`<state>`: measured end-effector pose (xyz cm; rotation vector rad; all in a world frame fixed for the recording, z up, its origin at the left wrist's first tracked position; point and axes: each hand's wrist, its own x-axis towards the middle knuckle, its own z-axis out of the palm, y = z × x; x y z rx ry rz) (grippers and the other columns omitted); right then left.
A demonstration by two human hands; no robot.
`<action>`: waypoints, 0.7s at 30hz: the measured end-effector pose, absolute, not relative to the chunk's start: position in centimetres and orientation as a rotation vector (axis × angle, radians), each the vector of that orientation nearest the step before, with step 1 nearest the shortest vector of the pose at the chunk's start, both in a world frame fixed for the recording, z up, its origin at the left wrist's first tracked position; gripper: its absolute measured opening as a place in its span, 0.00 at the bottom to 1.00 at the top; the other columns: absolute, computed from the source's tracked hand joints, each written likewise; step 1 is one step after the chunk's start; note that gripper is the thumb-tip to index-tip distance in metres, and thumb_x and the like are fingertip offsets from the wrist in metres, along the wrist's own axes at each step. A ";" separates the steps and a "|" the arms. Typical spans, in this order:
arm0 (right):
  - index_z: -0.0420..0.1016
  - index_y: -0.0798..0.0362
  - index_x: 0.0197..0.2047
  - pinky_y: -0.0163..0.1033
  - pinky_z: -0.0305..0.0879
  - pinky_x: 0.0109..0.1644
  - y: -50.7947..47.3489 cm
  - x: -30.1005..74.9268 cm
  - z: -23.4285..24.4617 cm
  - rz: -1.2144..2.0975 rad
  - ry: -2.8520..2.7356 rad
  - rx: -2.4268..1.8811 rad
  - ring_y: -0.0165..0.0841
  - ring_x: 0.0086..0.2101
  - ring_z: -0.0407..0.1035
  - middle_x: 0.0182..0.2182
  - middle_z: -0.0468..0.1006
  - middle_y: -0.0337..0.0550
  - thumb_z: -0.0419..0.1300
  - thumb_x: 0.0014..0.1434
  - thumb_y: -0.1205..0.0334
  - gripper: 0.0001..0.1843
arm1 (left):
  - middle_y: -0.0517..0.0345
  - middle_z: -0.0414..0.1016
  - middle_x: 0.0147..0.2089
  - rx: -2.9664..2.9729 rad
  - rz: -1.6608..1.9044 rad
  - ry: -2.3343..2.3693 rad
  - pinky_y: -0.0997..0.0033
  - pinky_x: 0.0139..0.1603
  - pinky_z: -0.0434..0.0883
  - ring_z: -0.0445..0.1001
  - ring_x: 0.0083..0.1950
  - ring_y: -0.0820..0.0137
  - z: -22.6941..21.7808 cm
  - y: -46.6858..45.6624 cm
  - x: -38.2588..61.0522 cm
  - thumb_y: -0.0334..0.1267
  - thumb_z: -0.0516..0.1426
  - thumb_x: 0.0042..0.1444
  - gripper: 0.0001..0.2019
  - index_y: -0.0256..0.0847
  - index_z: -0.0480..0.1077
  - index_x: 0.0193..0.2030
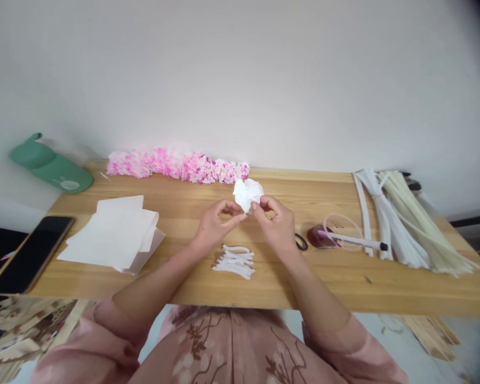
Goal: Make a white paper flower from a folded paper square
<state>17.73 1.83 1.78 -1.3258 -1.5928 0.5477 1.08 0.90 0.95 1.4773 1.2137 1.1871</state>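
Above the middle of the table I hold a white paper flower (247,194) with rounded, overlapping petals. My left hand (220,221) is closed at its lower left edge, thumb and forefinger curled in a pinch. With thumb and fingers, my right hand (276,218) grips the petals from the lower right. A small pile of short white fuzzy stems (234,261) lies on the wood between my forearms. Beside my right wrist a black loop (301,242) shows, perhaps a scissors handle; the rest of it is hidden behind the hand.
Pink-and-white ruffled flowers (176,165) line the wall. White paper sheets (112,234), a phone (32,253) and a green bottle (54,165) are at left. Rightward stand a clear cup (322,236) of dark purple liquid with a pen-like stick (354,239) across it, and bundled white stems (392,224).
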 end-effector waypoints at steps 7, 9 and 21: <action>0.74 0.49 0.32 0.39 0.64 0.37 1.6 17.2 1.1 0.438 -1.702 -1.347 0.34 0.30 0.71 0.27 0.77 0.38 0.58 0.60 0.57 0.08 | 0.61 0.74 0.30 1.660 1.156 1.306 0.73 0.38 0.66 0.71 0.34 0.72 1.0 0.8 1.2 0.38 0.60 0.54 0.06 0.39 0.68 0.31; 0.76 0.49 0.35 0.40 0.65 0.38 1.6 17.3 1.1 0.438 -1.730 -1.339 0.35 0.31 0.72 0.30 0.79 0.40 0.58 0.60 0.56 0.08 | 0.61 0.73 0.30 1.651 1.181 1.283 0.74 0.38 0.66 0.70 0.33 0.73 0.8 1.0 1.2 0.35 0.59 0.54 0.05 0.39 0.68 0.30; 0.76 0.49 0.42 0.44 0.67 0.43 1.6 18.0 2.5 0.122 -1.879 -1.131 0.37 0.38 0.72 0.35 0.81 0.44 0.56 0.64 0.61 0.08 | 0.58 0.76 0.30 1.031 1.223 1.042 0.70 0.42 0.70 0.73 0.33 0.71 1.0 1.7 1.0 0.46 0.65 0.48 0.13 0.37 0.74 0.30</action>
